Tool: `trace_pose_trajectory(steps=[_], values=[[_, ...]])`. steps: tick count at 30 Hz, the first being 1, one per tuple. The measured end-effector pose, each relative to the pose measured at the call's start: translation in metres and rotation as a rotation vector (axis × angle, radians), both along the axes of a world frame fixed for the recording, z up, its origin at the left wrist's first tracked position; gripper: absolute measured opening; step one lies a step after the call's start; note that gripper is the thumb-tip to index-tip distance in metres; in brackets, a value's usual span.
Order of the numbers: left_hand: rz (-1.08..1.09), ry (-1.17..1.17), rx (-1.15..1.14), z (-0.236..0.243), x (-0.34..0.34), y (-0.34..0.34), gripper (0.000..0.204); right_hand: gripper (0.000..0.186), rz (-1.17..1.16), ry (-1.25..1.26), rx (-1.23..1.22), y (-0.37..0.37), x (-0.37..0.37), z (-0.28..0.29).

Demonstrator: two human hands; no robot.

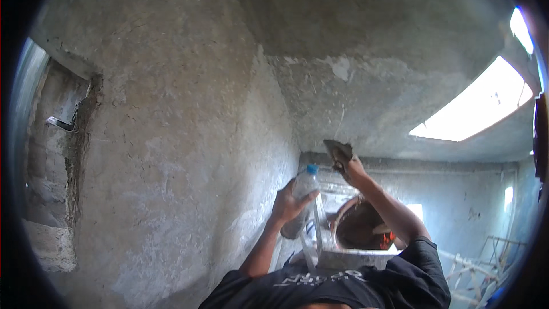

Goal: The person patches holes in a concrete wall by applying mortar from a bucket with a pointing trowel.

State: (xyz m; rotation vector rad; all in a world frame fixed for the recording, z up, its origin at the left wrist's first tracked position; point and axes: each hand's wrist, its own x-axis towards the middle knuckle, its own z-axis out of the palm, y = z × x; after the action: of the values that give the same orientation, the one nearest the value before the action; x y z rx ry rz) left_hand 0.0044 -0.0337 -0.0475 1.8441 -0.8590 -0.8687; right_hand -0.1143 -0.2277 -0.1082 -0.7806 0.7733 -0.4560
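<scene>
My left hand [290,205] is wrapped round a clear plastic bottle [306,183] with a blue cap, held roughly upright beside the left wall. My right hand [352,170] reaches up and forward, closed on a trowel [337,150] whose dark flat blade points up and left, close to the wall ahead; whether it touches is hard to tell. Below my right forearm is a round tub [338,217] with a brown rim and dark inside. It rests by a pale metal frame [320,223], in front of my body. Something orange-red [389,240] shows near its right side.
A rough grey plastered wall [171,137] rises on my left, with a broken-edged recess [54,137] at its far left. A bright opening [480,103] lies at upper right. Pale metal bars [472,272], like scaffolding, stand at lower right.
</scene>
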Motion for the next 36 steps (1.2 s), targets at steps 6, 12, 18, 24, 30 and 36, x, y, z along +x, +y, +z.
trace_pose_trajectory(steps=[6,12,18,24,30,36], values=[[-0.044,0.126,-0.209,0.015,-0.011,-0.006,0.034,0.021,-0.060,0.027,-0.695,-0.016,-0.087,0.042],[0.066,-0.041,-0.123,0.032,-0.020,0.003,0.043,0.025,0.192,0.326,-0.586,0.010,-0.163,0.042],[0.164,-0.120,0.003,0.058,-0.037,0.043,0.047,0.025,0.397,0.257,-0.550,0.038,-0.202,0.035],[0.255,-0.166,-0.017,0.056,-0.051,0.053,0.048,0.018,0.418,0.411,0.171,0.056,-0.206,-0.057],[0.339,-0.149,-0.011,0.059,-0.061,0.062,0.053,0.011,0.520,0.626,0.188,0.071,-0.178,-0.120],[0.456,-0.227,-0.076,0.071,-0.068,0.070,0.055,0.023,0.561,0.946,-0.037,0.094,-0.170,-0.146]])
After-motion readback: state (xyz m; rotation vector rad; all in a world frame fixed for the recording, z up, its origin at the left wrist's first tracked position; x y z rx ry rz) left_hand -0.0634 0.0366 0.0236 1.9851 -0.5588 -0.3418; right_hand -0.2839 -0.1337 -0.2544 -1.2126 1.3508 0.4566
